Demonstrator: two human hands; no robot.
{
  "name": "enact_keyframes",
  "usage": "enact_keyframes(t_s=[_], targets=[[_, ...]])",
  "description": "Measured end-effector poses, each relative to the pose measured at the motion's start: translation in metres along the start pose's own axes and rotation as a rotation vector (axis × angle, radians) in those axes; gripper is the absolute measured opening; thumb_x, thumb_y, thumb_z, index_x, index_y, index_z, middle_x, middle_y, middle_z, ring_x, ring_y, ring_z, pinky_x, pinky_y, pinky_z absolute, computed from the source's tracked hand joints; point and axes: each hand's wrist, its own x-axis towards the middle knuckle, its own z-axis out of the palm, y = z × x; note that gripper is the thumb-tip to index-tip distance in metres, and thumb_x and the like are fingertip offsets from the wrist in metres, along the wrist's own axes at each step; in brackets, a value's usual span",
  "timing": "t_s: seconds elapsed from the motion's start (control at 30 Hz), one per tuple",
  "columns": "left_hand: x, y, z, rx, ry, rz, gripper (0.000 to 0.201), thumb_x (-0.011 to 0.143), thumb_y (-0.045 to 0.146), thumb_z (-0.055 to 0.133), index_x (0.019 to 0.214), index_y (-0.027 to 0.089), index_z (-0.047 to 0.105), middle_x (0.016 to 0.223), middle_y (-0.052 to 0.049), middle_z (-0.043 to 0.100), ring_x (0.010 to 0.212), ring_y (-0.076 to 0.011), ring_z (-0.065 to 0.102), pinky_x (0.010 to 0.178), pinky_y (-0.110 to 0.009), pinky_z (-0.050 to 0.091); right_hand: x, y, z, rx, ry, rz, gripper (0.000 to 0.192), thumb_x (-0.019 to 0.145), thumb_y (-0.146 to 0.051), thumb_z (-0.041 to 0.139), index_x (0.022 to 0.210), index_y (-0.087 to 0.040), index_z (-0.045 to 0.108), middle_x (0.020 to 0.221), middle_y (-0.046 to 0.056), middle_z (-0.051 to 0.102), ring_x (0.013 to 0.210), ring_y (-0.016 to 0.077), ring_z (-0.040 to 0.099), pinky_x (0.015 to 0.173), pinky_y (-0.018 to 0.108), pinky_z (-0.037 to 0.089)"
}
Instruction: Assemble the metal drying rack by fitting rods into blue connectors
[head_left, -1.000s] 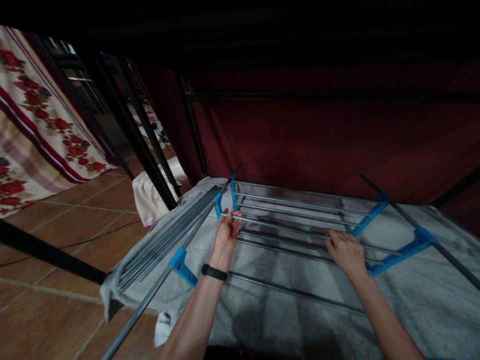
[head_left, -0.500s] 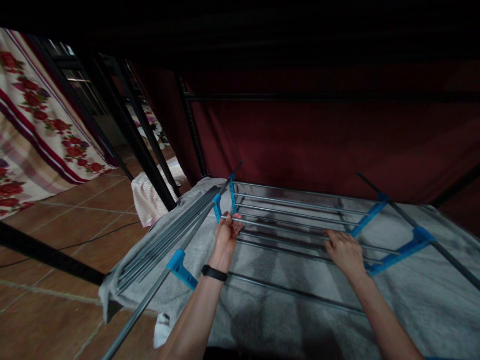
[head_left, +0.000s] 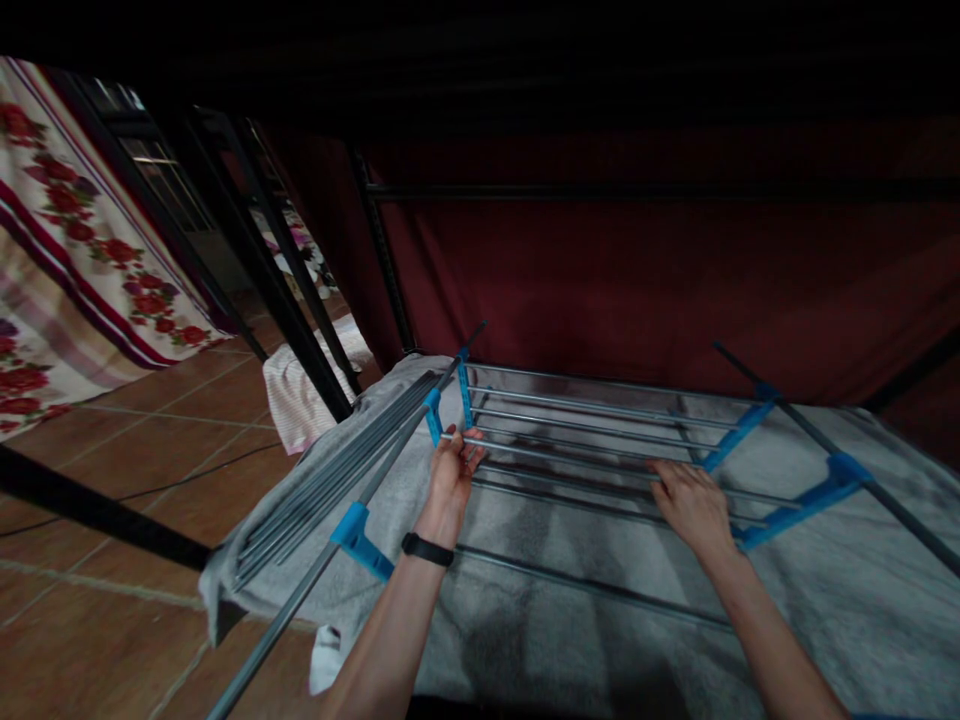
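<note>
A grey metal drying rack with blue plastic brackets (head_left: 600, 440) lies flat on a grey blanket (head_left: 862, 590). The left hand (head_left: 450, 475) has its grip clamped on a rack rod; the right hand (head_left: 694, 505) rests curled over another, well apart.

Both hands (head_left: 450, 478) crept slightly up along the rack rods (head_left: 585, 440).

My feed dim overall, top band near black. Daylight enters from window (head_left: 161, 170) at far left, brightening floor tiles (head_left: 112, 430). Soft shadows across grey blanket (head_left: 862, 590). Edges bowed by wide lens; no glare, slight softness throughout.
</note>
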Motion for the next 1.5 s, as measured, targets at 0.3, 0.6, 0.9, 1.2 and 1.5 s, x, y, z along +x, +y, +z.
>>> enact_keyframes(t_s=[0.3, 0.6, 0.9, 1.2, 1.5], targets=[[0.002, 0.002, 0.002, -0.001, 0.016, -0.016, 0.011, 0.094, 0.009, 0.054, 0.096, 0.020, 0.054, 0.083, -0.004, 0.072, 0.067, -0.0141, 0.070, 0.062, -0.026, 0.058, 0.000, 0.000, -0.002, 0.006, -0.036, 0.007, 0.030, 0.095, -0.019, 0.048, 0.114, -0.017, 0.071, 0.103, 0.009, 0.076, 0.095, 0.0250, 0.066, 0.087, 0.038, 0.044], [0.001, 0.000, 0.000, -0.035, -0.029, 0.004, 0.007, 0.095, 0.012, 0.055, 0.094, 0.019, 0.055, 0.082, -0.003, 0.073, 0.066, -0.0131, 0.069, 0.065, -0.027, 0.058, 0.001, -0.007, -0.008, 0.067, -0.022, 0.001, 0.035, 0.098, -0.019, 0.044, 0.127, -0.017, 0.065, 0.107, 0.009, 0.073, 0.101, 0.0249, 0.063, 0.093, 0.040, 0.042], [-0.005, -0.006, -0.018, 0.040, -0.026, 0.015, 0.005, 0.092, 0.015, 0.061, 0.088, 0.017, 0.059, 0.075, -0.003, 0.071, 0.066, -0.0136, 0.070, 0.071, -0.028, 0.060, -0.042, -0.077, -0.006, 0.346, 0.095, -0.028, 0.046, 0.099, -0.015, 0.042, 0.143, -0.024, 0.053, 0.131, 0.011, 0.065, 0.117, 0.0255, 0.060, 0.098, 0.043, 0.047], [-0.008, -0.018, -0.049, 0.194, 0.192, 0.256, 0.026, 0.078, 0.004, 0.070, 0.095, 0.020, 0.060, 0.080, 0.003, 0.067, 0.069, -0.0096, 0.067, 0.066, -0.020, 0.051, -0.117, -0.160, 0.017, 0.417, -0.193, -0.096, 0.041, 0.097, -0.017, 0.048, 0.135, -0.026, 0.059, 0.125, 0.009, 0.069, 0.114, 0.0266, 0.064, 0.097, 0.049, 0.052], [-0.008, -0.012, -0.043, 0.216, 0.234, 0.342, 0.037, 0.077, 0.000, 0.067, 0.103, 0.024, 0.059, 0.087, 0.004, 0.062, 0.070, -0.0089, 0.062, 0.066, -0.021, 0.050, -0.102, -0.149, 0.022, 0.417, -0.154, -0.114, 0.040, 0.090, -0.001, 0.045, 0.116, -0.023, 0.065, 0.107, 0.008, 0.070, 0.093, 0.0231, 0.068, 0.085, 0.040, 0.058]])
